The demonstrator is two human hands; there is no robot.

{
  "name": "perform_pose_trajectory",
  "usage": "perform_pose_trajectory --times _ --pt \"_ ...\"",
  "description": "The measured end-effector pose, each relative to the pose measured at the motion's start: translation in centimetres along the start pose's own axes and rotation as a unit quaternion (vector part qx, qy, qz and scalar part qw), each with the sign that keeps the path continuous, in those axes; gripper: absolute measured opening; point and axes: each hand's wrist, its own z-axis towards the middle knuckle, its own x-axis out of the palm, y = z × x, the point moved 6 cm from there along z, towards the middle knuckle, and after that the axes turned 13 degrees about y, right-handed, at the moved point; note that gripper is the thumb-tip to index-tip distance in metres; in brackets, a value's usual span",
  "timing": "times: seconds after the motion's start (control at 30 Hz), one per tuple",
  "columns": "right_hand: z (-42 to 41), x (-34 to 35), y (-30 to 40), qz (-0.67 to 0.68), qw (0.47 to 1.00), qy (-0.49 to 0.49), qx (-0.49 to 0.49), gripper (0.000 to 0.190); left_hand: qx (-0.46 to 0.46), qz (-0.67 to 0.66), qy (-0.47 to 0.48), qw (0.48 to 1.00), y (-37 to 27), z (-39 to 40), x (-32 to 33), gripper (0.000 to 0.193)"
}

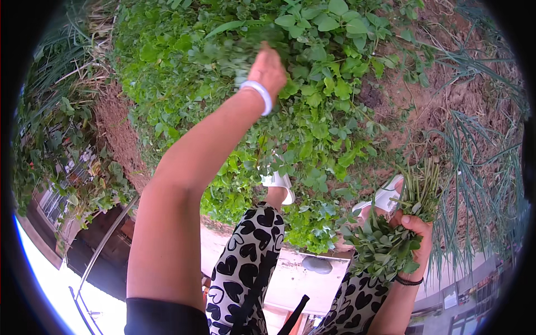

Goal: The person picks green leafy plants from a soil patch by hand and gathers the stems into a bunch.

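Observation:
My left hand [268, 73], with a pale bangle at the wrist, reaches into the low leafy green plants [310, 90] at the upper middle. Its fingers and the leaves beside them are motion-blurred, so whether it grips any stem cannot be told. At the lower right, my right hand [412, 236], wearing a dark beaded bracelet, is closed around a bunch of cut or picked leafy stems [383, 249]. The bare stem ends point up and the leaves hang down to the left, above my right knee.
My feet in white slides [278, 182] stand among the plants and on soil. Long thin-leaved plants [460, 167] line the right side. Brown soil [117, 130] and climbing foliage lie at left, near a curved metal pole [102, 245]. A grey stone [317, 264] rests on pale paving behind.

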Motion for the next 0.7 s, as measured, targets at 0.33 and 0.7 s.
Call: perform_pose_trajectory --times 0.33,0.7 --pt "0.1 -0.1 -0.1 -0.014 1.0 0.007 0.001 0.034 -0.083 -0.163 0.127 0.975 0.9 1.9 6.5 0.036" --pt "-0.3 -0.2 -0.2 -0.023 1.0 0.015 -0.009 0.035 -0.132 -0.321 0.273 0.897 -0.3 1.1 8.8 0.032"
